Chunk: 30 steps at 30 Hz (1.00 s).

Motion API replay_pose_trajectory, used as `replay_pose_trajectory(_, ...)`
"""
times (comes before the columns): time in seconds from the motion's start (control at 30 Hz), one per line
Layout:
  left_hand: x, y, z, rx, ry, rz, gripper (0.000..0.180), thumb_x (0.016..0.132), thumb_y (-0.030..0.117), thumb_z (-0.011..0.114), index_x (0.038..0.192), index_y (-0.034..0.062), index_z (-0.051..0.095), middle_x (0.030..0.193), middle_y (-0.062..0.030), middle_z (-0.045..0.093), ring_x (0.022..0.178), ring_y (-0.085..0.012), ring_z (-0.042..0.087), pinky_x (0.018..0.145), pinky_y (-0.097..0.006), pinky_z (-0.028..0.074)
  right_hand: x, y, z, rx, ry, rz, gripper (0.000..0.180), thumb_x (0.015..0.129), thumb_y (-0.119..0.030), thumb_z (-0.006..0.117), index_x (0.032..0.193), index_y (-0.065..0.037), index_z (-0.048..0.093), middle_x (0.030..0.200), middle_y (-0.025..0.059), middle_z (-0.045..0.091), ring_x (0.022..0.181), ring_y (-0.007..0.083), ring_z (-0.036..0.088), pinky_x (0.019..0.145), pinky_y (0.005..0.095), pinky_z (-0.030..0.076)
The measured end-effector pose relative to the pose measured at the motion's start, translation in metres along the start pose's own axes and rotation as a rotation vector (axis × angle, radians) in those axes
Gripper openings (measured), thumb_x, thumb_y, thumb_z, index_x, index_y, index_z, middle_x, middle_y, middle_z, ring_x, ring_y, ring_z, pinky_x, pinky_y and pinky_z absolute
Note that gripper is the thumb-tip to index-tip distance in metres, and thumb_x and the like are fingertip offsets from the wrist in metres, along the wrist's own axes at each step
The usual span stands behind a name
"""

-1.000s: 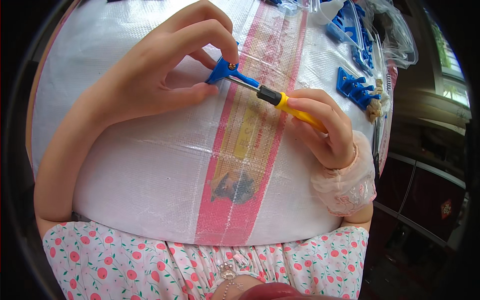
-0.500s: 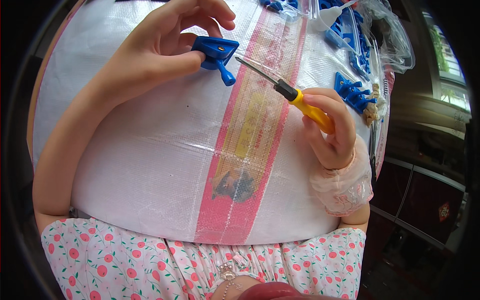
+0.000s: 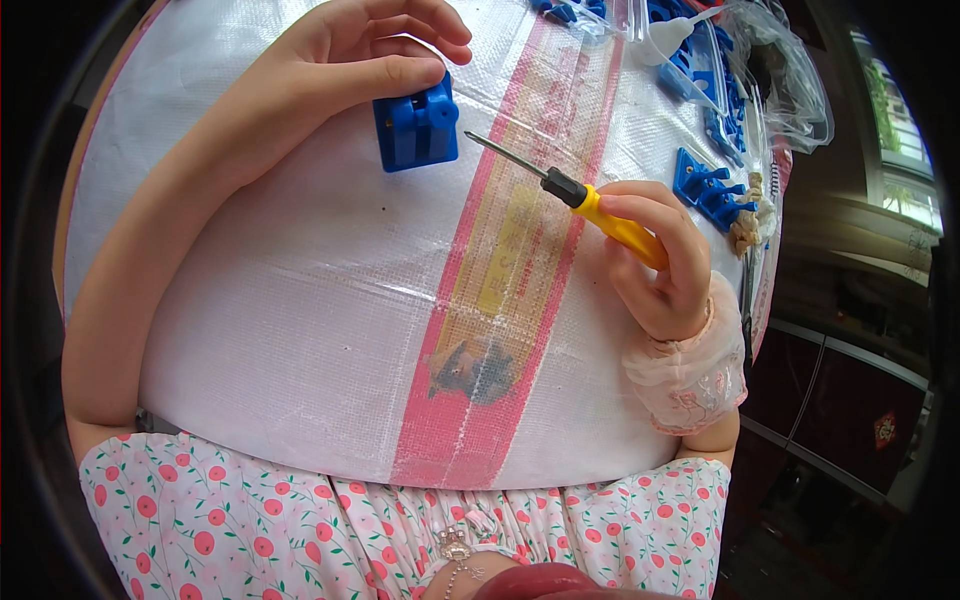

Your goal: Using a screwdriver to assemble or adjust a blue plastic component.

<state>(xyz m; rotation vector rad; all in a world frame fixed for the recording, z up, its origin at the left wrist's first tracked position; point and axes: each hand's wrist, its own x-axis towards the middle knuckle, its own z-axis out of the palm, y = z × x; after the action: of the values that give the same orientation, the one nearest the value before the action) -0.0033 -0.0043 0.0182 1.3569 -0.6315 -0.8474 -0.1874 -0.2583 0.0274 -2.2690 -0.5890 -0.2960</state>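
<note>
- The left hand has its fingers curled over the top of a small blue plastic block, thumb and fingertips pinching its upper edge; the block stands on the white woven sheet near the far left of the table.
- The right hand is closed round the yellow handle of a screwdriver, and the metal tip hangs just beside the block's right edge, not touching it.
- More blue plastic parts lie well apart on the right, beside a clear plastic bag.
- The grip on the block looks shallow to me; a push from the tip could tilt it or slide it on the slick sheet.
- If the tip slips off the plastic, it may jab the left fingertips close by.
</note>
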Motion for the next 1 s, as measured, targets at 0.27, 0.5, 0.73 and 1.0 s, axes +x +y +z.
replay_pose_trajectory(0.27, 0.009, -0.022, -0.016, -0.119, -0.100, 0.111, 0.031, 0.091, 0.016, 0.070, 0.116, 0.0039, 0.056, 0.112, -0.0098, 0.063, 0.106, -0.0147, 0.061, 0.088, -0.028, 0.051, -0.001, 0.001, 0.002, 0.000, 0.008, -0.081, 0.047, 0.074, 0.018, 0.055, 0.118, 0.002, 0.059, 0.106, 0.0188, 0.063, 0.088, 0.0267, 0.067, 0.074, 0.0294, 0.053)
replay_pose_trajectory(0.5, 0.007, -0.009, -0.008, -0.257, 0.000, 0.013, 0.032, 0.093, 0.010, 0.064, 0.120, -0.0002, 0.053, 0.112, -0.0138, 0.065, 0.099, -0.0145, 0.066, 0.086, -0.027, 0.056, -0.001, -0.004, 0.001, -0.028, 0.029, -0.076, 0.049, 0.075, 0.018, 0.062, 0.120, -0.001, 0.060, 0.108, 0.0202, 0.064, 0.092, 0.0281, 0.068, 0.077, 0.0302, 0.054)
replay_pose_trajectory(0.73, 0.003, 0.002, -0.003, -0.102, 0.046, -0.016, 0.033, 0.088, 0.006, 0.061, 0.120, 0.0033, 0.056, 0.118, -0.0134, 0.062, 0.108, -0.0183, 0.063, 0.093, -0.030, 0.054, -0.006, -0.002, 0.000, 0.006, 0.101, 0.025, 0.044, 0.078, 0.017, 0.064, 0.118, 0.000, 0.060, 0.111, 0.0199, 0.064, 0.096, 0.0282, 0.068, 0.080, 0.0290, 0.054)
replay_pose_trajectory(1.0, 0.007, -0.022, -0.015, 0.211, -0.002, 0.208, 0.037, 0.084, 0.021, 0.065, 0.120, 0.0108, 0.062, 0.124, -0.0118, 0.062, 0.115, -0.0214, 0.063, 0.101, -0.036, 0.051, -0.003, 0.001, 0.000, -0.029, 0.068, -0.006, 0.042, 0.080, 0.016, 0.062, 0.118, 0.000, 0.060, 0.113, 0.0192, 0.064, 0.095, 0.0266, 0.067, 0.079, 0.0276, 0.054)
